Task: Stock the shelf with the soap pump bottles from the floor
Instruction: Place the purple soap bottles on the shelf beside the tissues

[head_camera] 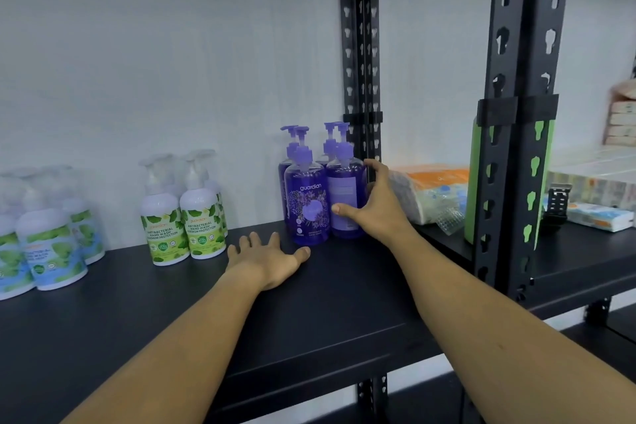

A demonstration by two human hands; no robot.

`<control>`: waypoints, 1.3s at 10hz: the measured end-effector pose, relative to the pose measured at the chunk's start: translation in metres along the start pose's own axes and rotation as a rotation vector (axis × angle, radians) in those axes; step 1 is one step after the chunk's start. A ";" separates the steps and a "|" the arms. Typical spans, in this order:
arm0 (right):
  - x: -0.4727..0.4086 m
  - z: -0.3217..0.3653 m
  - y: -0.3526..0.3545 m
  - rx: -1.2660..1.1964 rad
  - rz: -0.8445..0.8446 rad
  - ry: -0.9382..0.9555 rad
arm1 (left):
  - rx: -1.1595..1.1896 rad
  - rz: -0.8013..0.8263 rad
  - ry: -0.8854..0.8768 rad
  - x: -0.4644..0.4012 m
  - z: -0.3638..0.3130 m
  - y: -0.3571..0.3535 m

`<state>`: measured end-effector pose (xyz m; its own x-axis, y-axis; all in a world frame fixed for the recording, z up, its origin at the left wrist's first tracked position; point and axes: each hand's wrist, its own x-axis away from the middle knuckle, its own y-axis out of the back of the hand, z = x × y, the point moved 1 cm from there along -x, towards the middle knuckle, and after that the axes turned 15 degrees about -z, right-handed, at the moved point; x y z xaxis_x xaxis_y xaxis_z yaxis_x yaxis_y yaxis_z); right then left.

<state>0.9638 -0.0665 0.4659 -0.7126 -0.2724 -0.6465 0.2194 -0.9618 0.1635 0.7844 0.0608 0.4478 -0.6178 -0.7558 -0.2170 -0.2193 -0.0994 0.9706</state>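
Standing at far left on the black shelf [103, 313] are blue-labelled white pump bottles [51, 251], then green-labelled ones [182, 227]; further right, four purple soap pump bottles [306, 196] are sitting in a tight block. I am resting my left hand [268, 260] flat on the board, fingers spread, holding nothing, just beside the front left purple bottle. I am curling my right hand [375, 206] round the front right bottle [346, 196], label turned away, snug against the black upright post [361, 79]. Tissue packs [430, 196] are lying beyond it. Stocking is looking well advanced; whether bottles are remaining on the floor cannot be told. Bare board is stretching between the groups and toward the front edge
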 end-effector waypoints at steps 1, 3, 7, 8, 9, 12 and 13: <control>0.001 -0.001 0.000 -0.073 0.097 -0.044 | 0.006 -0.004 -0.003 0.001 0.000 0.000; 0.001 0.002 0.002 -0.002 0.020 0.053 | -0.007 0.001 -0.003 0.001 0.000 0.000; -0.001 -0.004 0.006 -0.116 0.095 -0.013 | -0.028 0.013 -0.002 0.001 -0.002 0.001; 0.000 0.000 0.006 -0.074 0.067 0.038 | -0.034 0.011 -0.003 0.001 -0.002 0.001; 0.000 0.001 0.004 -0.041 0.048 0.061 | -0.033 0.010 -0.002 0.001 -0.002 0.002; 0.001 -0.001 0.008 -0.082 0.120 0.043 | -0.015 0.008 -0.002 0.002 -0.001 0.002; 0.002 0.003 0.007 -0.034 0.071 0.055 | -0.012 0.007 -0.003 0.002 -0.001 0.002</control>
<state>0.9621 -0.0739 0.4684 -0.6572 -0.3368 -0.6743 0.2912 -0.9386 0.1850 0.7832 0.0585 0.4491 -0.6214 -0.7548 -0.2103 -0.2055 -0.1020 0.9733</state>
